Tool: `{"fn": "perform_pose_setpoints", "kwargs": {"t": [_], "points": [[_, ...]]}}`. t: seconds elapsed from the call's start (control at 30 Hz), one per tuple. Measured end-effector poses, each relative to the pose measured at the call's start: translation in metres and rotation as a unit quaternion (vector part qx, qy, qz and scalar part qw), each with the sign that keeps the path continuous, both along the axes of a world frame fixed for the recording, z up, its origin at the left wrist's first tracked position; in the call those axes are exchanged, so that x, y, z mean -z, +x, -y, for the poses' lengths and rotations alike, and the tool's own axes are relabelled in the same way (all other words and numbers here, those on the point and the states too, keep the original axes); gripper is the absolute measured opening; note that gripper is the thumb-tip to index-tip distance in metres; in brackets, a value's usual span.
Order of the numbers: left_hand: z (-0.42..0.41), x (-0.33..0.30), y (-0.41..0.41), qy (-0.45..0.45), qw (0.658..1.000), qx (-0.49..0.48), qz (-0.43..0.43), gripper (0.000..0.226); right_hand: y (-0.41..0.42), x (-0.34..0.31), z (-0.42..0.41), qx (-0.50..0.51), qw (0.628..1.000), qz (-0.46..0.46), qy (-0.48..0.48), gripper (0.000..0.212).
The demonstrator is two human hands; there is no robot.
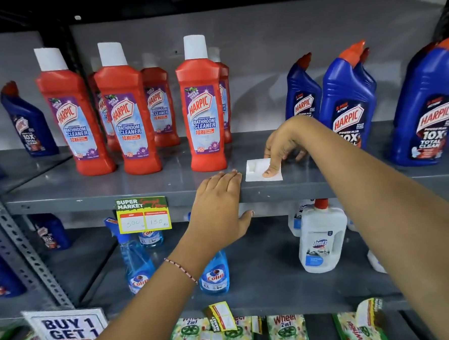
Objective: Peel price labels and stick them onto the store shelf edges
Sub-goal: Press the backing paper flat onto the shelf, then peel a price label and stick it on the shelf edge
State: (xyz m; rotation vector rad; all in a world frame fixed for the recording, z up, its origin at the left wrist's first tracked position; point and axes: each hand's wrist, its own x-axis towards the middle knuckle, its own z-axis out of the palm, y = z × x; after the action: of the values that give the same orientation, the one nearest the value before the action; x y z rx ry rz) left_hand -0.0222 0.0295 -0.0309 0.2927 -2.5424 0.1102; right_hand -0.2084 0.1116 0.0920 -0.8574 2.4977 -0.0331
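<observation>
My left hand (pixel 217 204) lies flat against the front edge of the grey metal shelf (pixel 311 190). Its fingers reach over the top and its thumb points right under the lip; anything beneath the palm is hidden. My right hand (pixel 282 142) rests on the shelf top just to the right, with its thumb pressed on a white backing paper (pixel 253 172) and its fingers curled behind it. A yellow and green price label (pixel 143 214) showing 300 and 150 is stuck on the same edge to the left.
Red Harpic bottles (pixel 201 105) stand behind my left hand and blue Harpic bottles (pixel 348 101) behind my right arm. Below are Colin sprays (pixel 134 254), a white Domex bottle (pixel 322 237), a curled label (pixel 222 317) on the lower edge and a BUY 1 GET 1 sign (pixel 67 332).
</observation>
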Motion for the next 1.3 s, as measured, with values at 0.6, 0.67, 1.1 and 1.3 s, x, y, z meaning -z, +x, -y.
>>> {"fn": "perform_pose_setpoints", "kwargs": {"t": [0.6,0.67,1.1,1.3], "points": [[-0.002,0.004,-0.003,0.034,0.999,0.009,-0.029,0.074,0.078,0.065,-0.1,0.157,0.72,0.087,-0.67,0.09],[-0.005,0.002,-0.004,0.053,0.998,0.0,-0.025,0.072,0.088,0.072,-0.123,0.147,0.701,0.074,-0.694,0.049],[-0.171,-0.047,-0.038,0.714,0.658,0.208,-0.116,0.033,0.06,0.139,-0.24,-0.01,0.599,-0.454,-0.659,0.021],[-0.2,-0.036,-0.07,0.701,0.686,0.172,-0.088,0.01,0.033,0.157,-0.28,-0.07,0.622,-0.477,-0.617,0.021]]}}
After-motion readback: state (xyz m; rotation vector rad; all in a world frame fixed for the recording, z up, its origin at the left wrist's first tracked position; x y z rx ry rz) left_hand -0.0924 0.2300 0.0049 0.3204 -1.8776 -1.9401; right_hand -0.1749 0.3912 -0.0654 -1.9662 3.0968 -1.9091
